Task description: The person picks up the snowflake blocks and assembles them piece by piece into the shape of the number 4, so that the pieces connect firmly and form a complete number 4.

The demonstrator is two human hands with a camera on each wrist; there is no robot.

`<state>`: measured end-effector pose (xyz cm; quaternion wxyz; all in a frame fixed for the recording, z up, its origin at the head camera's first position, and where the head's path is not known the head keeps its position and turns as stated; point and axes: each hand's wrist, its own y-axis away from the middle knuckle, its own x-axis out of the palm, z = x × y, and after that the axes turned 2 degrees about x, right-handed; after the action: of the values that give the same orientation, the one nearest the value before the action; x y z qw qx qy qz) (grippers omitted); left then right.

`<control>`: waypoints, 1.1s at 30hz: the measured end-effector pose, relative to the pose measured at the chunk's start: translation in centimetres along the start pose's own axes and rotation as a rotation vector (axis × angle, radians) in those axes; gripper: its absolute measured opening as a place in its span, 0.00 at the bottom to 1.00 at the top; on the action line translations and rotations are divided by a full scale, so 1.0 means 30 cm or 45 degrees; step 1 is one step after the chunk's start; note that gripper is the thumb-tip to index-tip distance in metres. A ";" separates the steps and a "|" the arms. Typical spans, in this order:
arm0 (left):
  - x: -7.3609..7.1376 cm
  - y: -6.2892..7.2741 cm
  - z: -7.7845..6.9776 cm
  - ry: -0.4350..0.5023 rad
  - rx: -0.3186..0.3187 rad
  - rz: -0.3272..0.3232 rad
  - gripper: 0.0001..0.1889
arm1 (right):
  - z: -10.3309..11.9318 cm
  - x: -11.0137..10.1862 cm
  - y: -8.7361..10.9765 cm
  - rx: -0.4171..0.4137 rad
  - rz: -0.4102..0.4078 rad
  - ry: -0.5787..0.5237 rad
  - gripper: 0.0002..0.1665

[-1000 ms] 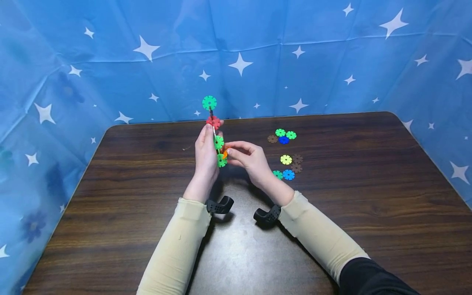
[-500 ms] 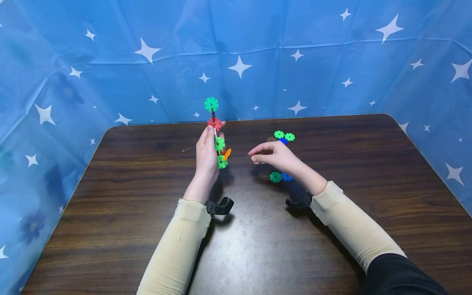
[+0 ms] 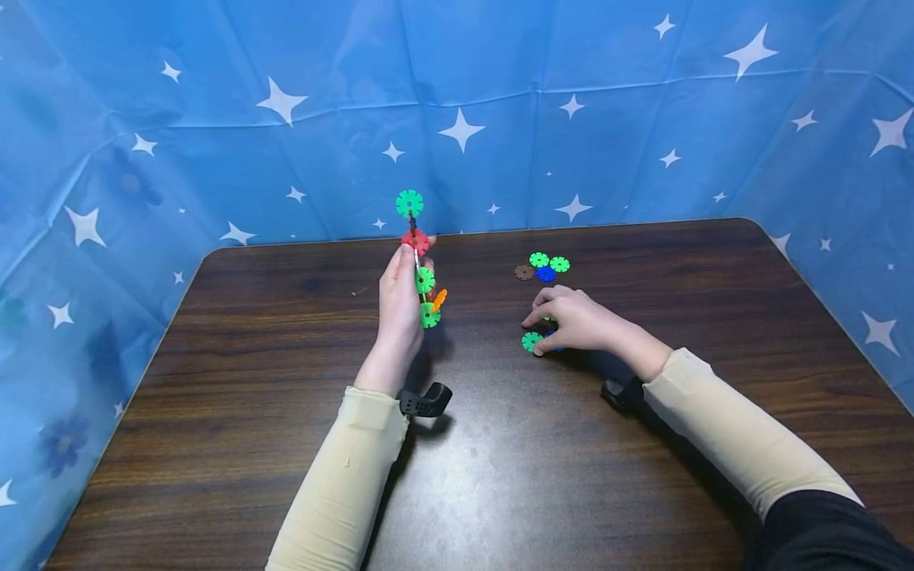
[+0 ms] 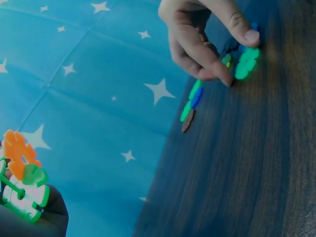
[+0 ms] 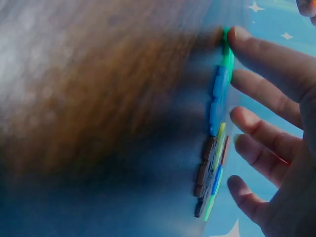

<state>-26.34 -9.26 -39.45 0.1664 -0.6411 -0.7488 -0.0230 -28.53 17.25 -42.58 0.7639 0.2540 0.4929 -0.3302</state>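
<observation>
Upright in my left hand (image 3: 400,305) is a chain of notched snowflake building discs. A green disc (image 3: 409,203) tops it, a red disc (image 3: 416,241) sits below, and an orange disc (image 3: 439,299) juts out near the lower green disc (image 3: 430,315). My right hand (image 3: 581,317) hovers low over loose discs on the table, fingers spread and thumb tip right at a green disc (image 3: 531,341). In the right wrist view a blue disc (image 5: 219,94) and brown discs (image 5: 203,168) lie flat beneath the fingers. From the head, the hand hides most of these.
Behind the right hand lies another small group: two green discs (image 3: 550,262), a blue disc (image 3: 546,274) and a brown disc (image 3: 524,272). The dark wooden table (image 3: 236,357) ends at a blue star-patterned curtain (image 3: 500,95).
My right hand has let go of the orange disc, which stays on the chain, and has moved right to the loose discs. The left hand has stayed nearly still with the chain.
</observation>
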 end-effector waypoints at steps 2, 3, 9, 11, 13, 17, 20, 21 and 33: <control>-0.002 0.000 0.001 -0.009 -0.009 0.001 0.26 | -0.002 0.003 0.002 -0.011 -0.010 0.016 0.20; -0.002 0.001 0.001 -0.014 -0.012 0.002 0.25 | -0.002 0.004 0.001 -0.014 -0.018 0.021 0.19; 0.000 0.002 0.001 -0.052 -0.015 0.004 0.24 | -0.004 0.006 -0.006 -0.003 -0.009 -0.010 0.15; 0.001 0.001 0.003 -0.062 -0.012 0.002 0.24 | -0.005 0.007 -0.010 0.016 0.014 -0.052 0.14; 0.002 0.001 0.004 -0.056 -0.012 0.004 0.23 | -0.008 0.009 -0.015 0.043 0.041 -0.102 0.14; 0.005 0.002 0.004 -0.039 -0.015 0.006 0.23 | -0.011 0.012 -0.023 0.087 0.078 -0.167 0.14; 0.004 0.003 0.003 -0.046 -0.021 0.006 0.24 | -0.014 0.013 -0.026 0.088 0.084 -0.182 0.15; 0.003 0.004 0.003 -0.044 -0.023 0.006 0.25 | -0.015 0.011 -0.026 0.085 0.084 -0.192 0.15; 0.002 0.004 -0.001 -0.027 -0.030 0.023 0.27 | -0.026 -0.013 -0.026 0.025 0.139 -0.430 0.08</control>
<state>-26.23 -9.20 -39.42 0.1510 -0.6500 -0.7444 -0.0234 -29.69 17.39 -42.57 0.8501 0.2288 0.3398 -0.3310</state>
